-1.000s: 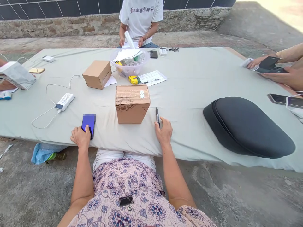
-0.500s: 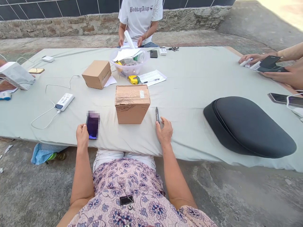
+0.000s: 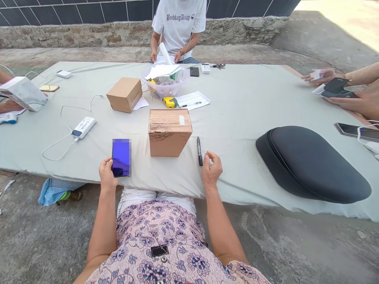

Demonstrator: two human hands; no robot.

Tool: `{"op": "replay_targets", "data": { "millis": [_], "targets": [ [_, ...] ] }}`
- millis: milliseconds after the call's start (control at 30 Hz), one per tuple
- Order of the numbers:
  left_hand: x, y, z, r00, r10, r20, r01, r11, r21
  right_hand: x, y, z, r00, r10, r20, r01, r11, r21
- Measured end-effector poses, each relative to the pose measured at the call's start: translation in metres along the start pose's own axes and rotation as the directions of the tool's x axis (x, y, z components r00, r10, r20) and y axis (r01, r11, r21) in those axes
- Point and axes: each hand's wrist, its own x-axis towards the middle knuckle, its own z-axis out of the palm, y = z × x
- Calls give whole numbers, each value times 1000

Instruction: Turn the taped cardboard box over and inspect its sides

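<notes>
Evidently, I have the left hand [image 3: 107,172] gripping the phone [image 3: 121,159] by its left edge at the tabletop's [image 3: 237,106] near side; that one-sided hold could let it slip. My view shows the right hand [image 3: 212,169] loosely curled around nothing, just beside the marker [image 3: 199,151], right of the nearer cardboard box [image 3: 170,139]; a careless nudge could roll the marker away.

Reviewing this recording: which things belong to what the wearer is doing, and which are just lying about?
In use, judging by the hands:
smartphone, held in the left hand
black marker, probably, lying beside the right hand

Apparently just lying about:
taped cardboard box
other cardboard box
yellow tape measure
plastic basin
black padded cushion
white cabled device
</notes>
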Motion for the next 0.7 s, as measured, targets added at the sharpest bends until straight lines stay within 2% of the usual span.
{"op": "replay_targets", "data": {
  "millis": [67, 133, 200, 233, 267, 300, 367, 433, 467, 500, 567, 700],
  "targets": [
    [-11, 3, 4, 1000, -7, 10, 8, 995, -103, -7, -13, -4, 1000, 11, 2, -11, 999, 36],
    [-25, 9, 9, 999, -19, 37, 28, 965, -262, -17, -30, -7, 998, 33, 59, -39, 994, 102],
    [-43, 18, 17, 995, -22, 95, 58, 916, -396, -27, -50, -11, 977, 54, 208, -99, 973, 210],
    [-52, 22, 21, 991, -16, 131, 72, 896, -438, -33, -60, -12, 951, 46, 307, -135, 952, 275],
    [-62, 26, 25, 985, -9, 171, 89, 880, -467, -38, -70, -13, 909, 27, 416, -183, 923, 339],
    [-72, 29, 30, 976, -3, 216, 110, 868, -485, -44, -79, -15, 842, -7, 539, -242, 888, 390],
    [-90, 34, 39, 953, -19, 303, 178, 843, -508, -53, -96, -17, 661, -101, 743, -385, 804, 453],
    [-105, 36, 48, 933, -37, 357, 230, 824, -517, -60, -108, -20, 480, -186, 857, -517, 729, 448],
    [-111, 37, 52, 924, -39, 380, 246, 822, -514, -63, -113, -22, 421, -207, 883, -556, 711, 431],
    [-116, 37, 55, 916, -43, 399, 260, 822, -508, -64, -117, -24, 384, -210, 899, -576, 706, 412],
    [-123, 38, 61, 906, -54, 421, 280, 821, -498, -65, -120, -28, 368, -188, 911, -578, 721, 382],
    [-131, 42, 68, 907, -78, 414, 299, 812, -501, -62, -117, -30, 390, -161, 907, -550, 749, 370]
  ]
}}
